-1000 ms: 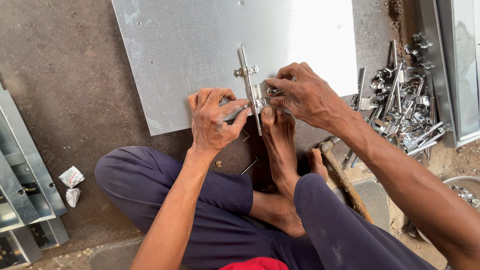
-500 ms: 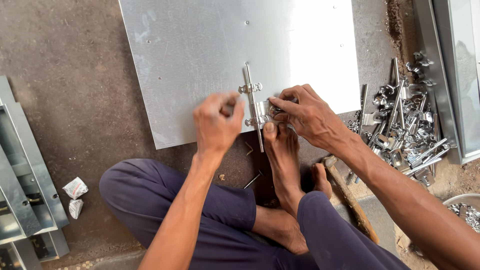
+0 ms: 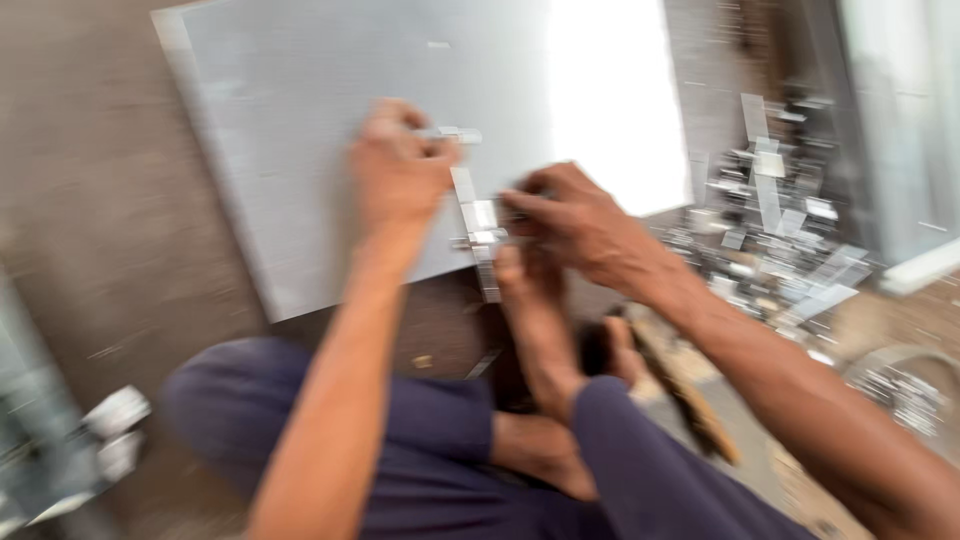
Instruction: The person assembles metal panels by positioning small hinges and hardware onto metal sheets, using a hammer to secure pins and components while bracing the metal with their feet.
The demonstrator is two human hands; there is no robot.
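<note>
Nearest, at 6 o'clock, the person's folded legs in dark blue trousers (image 3: 420, 440) fill the foreground; a bare foot (image 3: 535, 330) reaches forward to the near edge of the metal sheet (image 3: 300, 150) and appears to pin it to the floor (image 3: 100, 200). The frame is motion-blurred, so fine detail is uncertain.

Mid-frame, the slide bolt latch (image 3: 478, 215), a narrow bright metal bar with brackets, lies on the sheet's near edge, running from about 12 to 6 o'clock. The right hand (image 3: 570, 225) sits at its 3 o'clock side, fingers curled and pinched together on the bracket. The left hand (image 3: 400, 170) is at the latch's 10 o'clock, fingers closed around a small bright fitting near the bar's far end; whether that is the bolt's own knob or a separate piece I cannot tell.

Handling judgement: the latch looks rigid, light and smooth, likely slippery; best taken by the flat bracket sides, not the sliding rod. The sheet looks thin, stiff enough to lie flat, probably springy, with sharp edges; hold by the flat faces.

Farther, at 2 to 3 o'clock, a heap of similar shiny metal hardware (image 3: 780, 230) lies on the floor. At 8 o'clock, well apart, grey metal channel pieces (image 3: 40, 450).
</note>
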